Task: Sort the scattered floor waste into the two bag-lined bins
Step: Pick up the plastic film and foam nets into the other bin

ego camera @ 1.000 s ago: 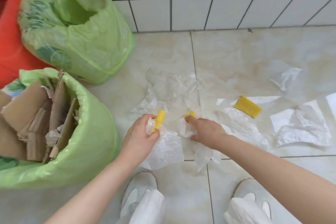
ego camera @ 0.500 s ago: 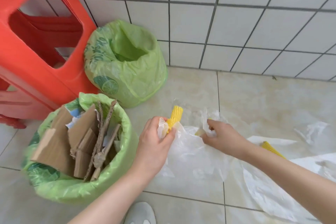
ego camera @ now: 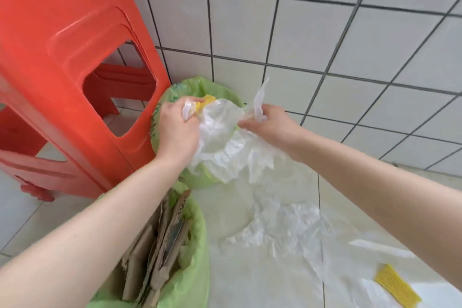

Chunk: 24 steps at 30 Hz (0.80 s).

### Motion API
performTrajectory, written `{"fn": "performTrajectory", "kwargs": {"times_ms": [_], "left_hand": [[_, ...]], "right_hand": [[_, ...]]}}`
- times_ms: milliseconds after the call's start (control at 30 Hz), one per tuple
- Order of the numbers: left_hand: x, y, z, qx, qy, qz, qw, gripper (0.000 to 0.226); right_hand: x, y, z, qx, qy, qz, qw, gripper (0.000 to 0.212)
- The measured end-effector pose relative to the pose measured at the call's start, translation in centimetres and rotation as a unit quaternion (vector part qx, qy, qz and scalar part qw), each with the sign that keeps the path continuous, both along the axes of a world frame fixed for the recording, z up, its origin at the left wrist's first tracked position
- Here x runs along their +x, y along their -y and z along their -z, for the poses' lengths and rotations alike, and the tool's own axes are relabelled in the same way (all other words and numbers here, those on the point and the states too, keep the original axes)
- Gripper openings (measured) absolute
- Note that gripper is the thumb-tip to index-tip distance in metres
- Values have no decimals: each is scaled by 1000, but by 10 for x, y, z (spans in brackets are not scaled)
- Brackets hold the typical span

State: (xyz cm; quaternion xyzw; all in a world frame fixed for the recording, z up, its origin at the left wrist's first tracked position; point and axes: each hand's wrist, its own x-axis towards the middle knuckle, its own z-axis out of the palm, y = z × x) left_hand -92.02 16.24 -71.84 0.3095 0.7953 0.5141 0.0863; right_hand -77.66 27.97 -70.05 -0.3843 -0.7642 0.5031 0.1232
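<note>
Over the far green-lined bin point(ego camera: 162, 105) by the wall, both my hands hold up clear plastic film point(ego camera: 225, 147). My left hand point(ego camera: 177, 130) grips a bunch of the film together with a yellow foam net piece point(ego camera: 203, 103). My right hand point(ego camera: 270, 125) pinches another strip of the film that sticks upward. The film hangs between the hands and hides most of that bin's opening. The near green-lined bin point(ego camera: 197, 257) at the bottom is packed with cardboard pieces point(ego camera: 160, 250).
A stack of red plastic stools point(ego camera: 67, 77) stands left of the bins against the white tiled wall. More clear plastic film point(ego camera: 285, 230) lies on the floor tiles to the right, with a yellow foam net point(ego camera: 397, 287) at the bottom right.
Both hands have lifted the plastic film and the yellow piece off the floor and carried them up and left, over the far bin. The view has swung toward the stools.
</note>
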Motion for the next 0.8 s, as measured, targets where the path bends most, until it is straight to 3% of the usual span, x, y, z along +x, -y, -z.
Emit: {"fn": "performTrajectory", "kwargs": {"times_ms": [167,300,400,467,533,633,733,800], "left_hand": [[-47,-49,-5,9,12,-90,996,23],[-71,-74,5,61,141,-42,987,39],[-84,-78,29,65,236,-2,970,60],[-87,-74,42,30,249,18,968,62],[-89,-68,46,-54,199,90,974,73],[-94,-67,57,-309,63,185,931,92],[-96,-79,65,-455,-28,208,865,100],[-100,-89,78,-489,-58,218,842,88]], "right_hand": [[-77,-32,-12,-118,-57,94,987,34],[-109,-50,-13,-230,-90,69,967,17],[-124,-61,8,-262,-116,38,957,17],[-133,-65,30,-238,-94,37,966,18],[-143,-72,59,-203,-42,28,978,19],[-153,-75,84,-80,115,-57,988,29],[-158,-72,92,106,282,-179,937,27],[-163,-69,93,178,346,-240,889,29]]}}
